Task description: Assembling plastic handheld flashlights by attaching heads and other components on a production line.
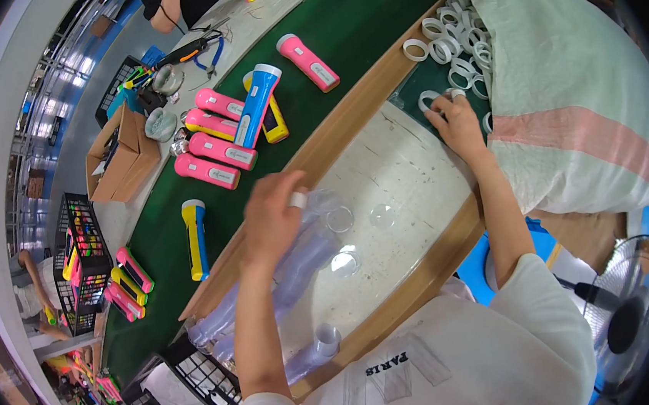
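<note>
My left hand (270,216) is smeared by motion above the wooden edge strip, beside clear plastic sleeves (303,262) of stacked round transparent discs. A white band circles one of its fingers; whether it holds anything cannot be made out. At the far end of the tray, my right hand (457,125) has its thumb and fingers closed on a white ring (428,100). Beyond it lies a heap of similar white rings (458,40), spilling from a pale green woven sack (559,66). Loose clear discs (382,215) rest on the white tray surface (398,161).
Pink, yellow and blue flashlights (258,104) lie on the green conveyor belt (162,240) beyond the wooden strip (362,103). A cardboard box (121,155), pliers (209,58) and another person's arm (166,12) are across the belt. A black fan (620,315) stands at right.
</note>
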Demonstrator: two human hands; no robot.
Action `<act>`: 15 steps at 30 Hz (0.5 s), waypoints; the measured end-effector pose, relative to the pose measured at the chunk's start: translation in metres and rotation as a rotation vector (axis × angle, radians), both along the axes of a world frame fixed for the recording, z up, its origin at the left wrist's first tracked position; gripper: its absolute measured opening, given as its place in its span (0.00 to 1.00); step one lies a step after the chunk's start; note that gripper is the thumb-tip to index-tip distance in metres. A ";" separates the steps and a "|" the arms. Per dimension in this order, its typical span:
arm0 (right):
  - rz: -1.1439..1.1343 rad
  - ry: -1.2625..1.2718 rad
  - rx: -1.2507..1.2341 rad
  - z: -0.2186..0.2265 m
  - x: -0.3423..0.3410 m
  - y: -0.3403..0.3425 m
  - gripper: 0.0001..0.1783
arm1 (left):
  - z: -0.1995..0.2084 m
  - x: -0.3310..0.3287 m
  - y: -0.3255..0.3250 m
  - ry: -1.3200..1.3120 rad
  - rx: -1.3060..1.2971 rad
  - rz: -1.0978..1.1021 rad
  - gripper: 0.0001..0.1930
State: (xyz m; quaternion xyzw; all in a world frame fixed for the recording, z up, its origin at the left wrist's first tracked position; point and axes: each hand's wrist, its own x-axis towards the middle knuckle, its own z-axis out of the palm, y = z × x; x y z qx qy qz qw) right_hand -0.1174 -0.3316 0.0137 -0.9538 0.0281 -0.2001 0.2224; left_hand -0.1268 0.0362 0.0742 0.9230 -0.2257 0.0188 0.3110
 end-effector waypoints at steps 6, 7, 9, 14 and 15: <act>0.320 0.004 0.364 0.040 -0.035 0.060 0.07 | -0.018 -0.011 -0.048 -0.104 0.608 -0.137 0.13; 0.349 0.030 0.406 0.044 -0.039 0.063 0.08 | -0.020 -0.010 -0.046 -0.058 0.586 -0.128 0.13; 0.379 0.068 0.459 0.054 -0.044 0.071 0.13 | -0.022 -0.012 -0.041 -0.011 0.571 -0.113 0.12; 0.362 -0.005 0.452 0.049 -0.052 0.098 0.24 | -0.006 -0.022 -0.033 0.077 -0.060 0.010 0.16; 0.388 -0.019 0.408 0.048 -0.053 0.102 0.28 | 0.000 -0.024 -0.035 0.076 -0.057 0.013 0.16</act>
